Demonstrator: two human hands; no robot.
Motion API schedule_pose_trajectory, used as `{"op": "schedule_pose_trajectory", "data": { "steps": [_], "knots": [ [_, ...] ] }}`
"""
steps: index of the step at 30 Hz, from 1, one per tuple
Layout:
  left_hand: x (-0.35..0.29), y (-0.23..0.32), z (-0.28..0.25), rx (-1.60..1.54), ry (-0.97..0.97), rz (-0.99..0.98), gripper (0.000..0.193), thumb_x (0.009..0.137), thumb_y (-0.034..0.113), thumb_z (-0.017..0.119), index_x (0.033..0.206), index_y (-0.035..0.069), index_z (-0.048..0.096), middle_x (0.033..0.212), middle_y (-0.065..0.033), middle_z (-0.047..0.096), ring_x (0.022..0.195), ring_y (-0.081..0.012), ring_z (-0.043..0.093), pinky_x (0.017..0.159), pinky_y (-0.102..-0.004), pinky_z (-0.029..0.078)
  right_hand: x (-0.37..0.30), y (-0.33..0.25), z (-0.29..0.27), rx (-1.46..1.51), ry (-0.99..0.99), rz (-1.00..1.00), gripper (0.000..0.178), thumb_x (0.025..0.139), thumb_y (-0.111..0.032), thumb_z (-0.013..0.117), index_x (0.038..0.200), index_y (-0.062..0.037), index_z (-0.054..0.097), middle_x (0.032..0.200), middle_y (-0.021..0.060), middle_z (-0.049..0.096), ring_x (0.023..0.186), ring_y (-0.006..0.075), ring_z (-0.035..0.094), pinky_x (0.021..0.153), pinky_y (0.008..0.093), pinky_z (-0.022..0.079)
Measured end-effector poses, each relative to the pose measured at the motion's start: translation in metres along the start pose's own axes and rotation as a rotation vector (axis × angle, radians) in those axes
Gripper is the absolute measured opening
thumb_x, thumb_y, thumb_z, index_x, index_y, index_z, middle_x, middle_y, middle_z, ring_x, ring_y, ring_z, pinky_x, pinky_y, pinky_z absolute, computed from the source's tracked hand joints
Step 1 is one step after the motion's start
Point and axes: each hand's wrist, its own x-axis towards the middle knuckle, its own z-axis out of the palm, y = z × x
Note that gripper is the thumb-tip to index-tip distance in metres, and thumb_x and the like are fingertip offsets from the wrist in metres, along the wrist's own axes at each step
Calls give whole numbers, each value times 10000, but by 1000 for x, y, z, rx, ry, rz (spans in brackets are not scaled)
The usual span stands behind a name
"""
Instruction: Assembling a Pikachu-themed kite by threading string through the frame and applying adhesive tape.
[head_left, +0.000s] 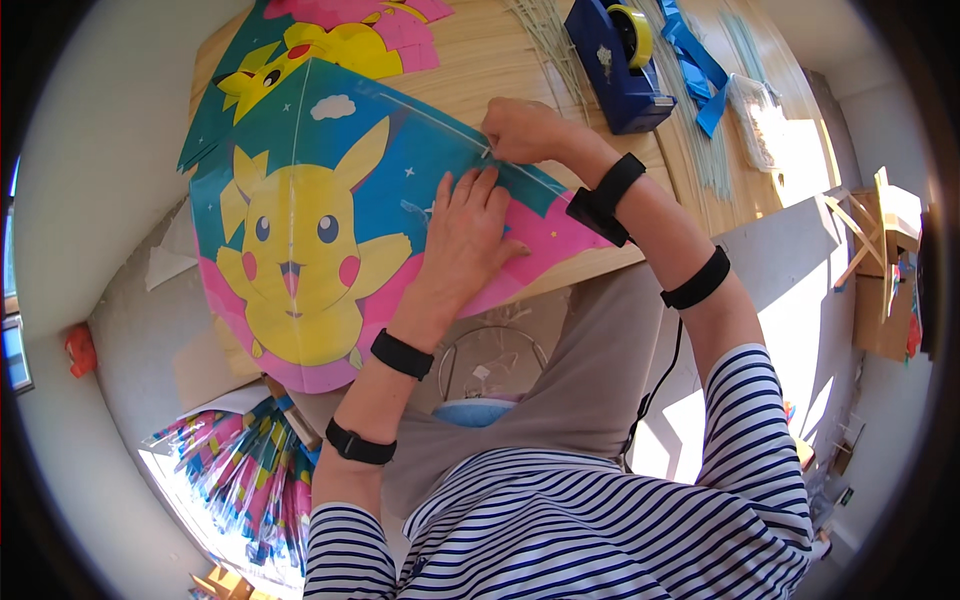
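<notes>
A kite sheet [385, 225] printed with a yellow cartoon animal on teal and pink lies on the wooden table, its lower part hanging past the near edge. My left hand [465, 235] rests flat on its right side, fingers spread. At the upper right edge my right hand [525, 130] is closed, its fingertips pressed together by a small white piece. What it pinches is hidden by the fingers. A pale thin rod [420, 112] runs along that upper edge toward the right hand. Another pale strip goes down the sheet's middle.
More printed sheets [415, 35] lie at the far left. A blue tape dispenser [622, 75], thin sticks [555, 45], blue strips [700, 70] and a clear plastic box [757, 120] are on the table's right. Folded colourful pieces [245, 470] sit low on the left.
</notes>
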Motion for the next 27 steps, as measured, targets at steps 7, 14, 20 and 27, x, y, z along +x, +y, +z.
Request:
{"op": "schedule_pose_trajectory", "data": {
  "steps": [7,14,20,27],
  "knots": [
    [-1,4,-2,41,-33,-38,679,620,332,880,1146,20,585,1363,-149,524,1337,-322,440,1099,-624,301,-6,6,-28,327,-197,314,231,726,-202,771,730,16,696,601,100,621,534,202,604,540,356,479],
    [-3,4,-2,51,-37,-53,676,626,327,878,1157,31,581,1376,-140,516,1345,-313,430,1081,-649,308,-31,-1,-38,472,335,432,164,722,-170,777,751,-26,704,718,117,673,679,274,655,632,390,508],
    [-2,5,-3,61,-79,-67,727,626,329,871,1210,25,565,1417,-151,495,1353,-329,427,1075,-636,313,-48,-38,-15,321,369,324,122,733,-91,713,818,-5,700,747,175,683,720,328,675,658,408,518],
    [-2,5,-3,63,-62,-60,747,625,324,874,1234,32,555,1380,-140,522,1343,-322,438,1059,-633,329,-31,-47,17,167,373,363,104,713,-63,635,773,5,686,793,230,676,810,426,665,710,478,537]
  ]
}}
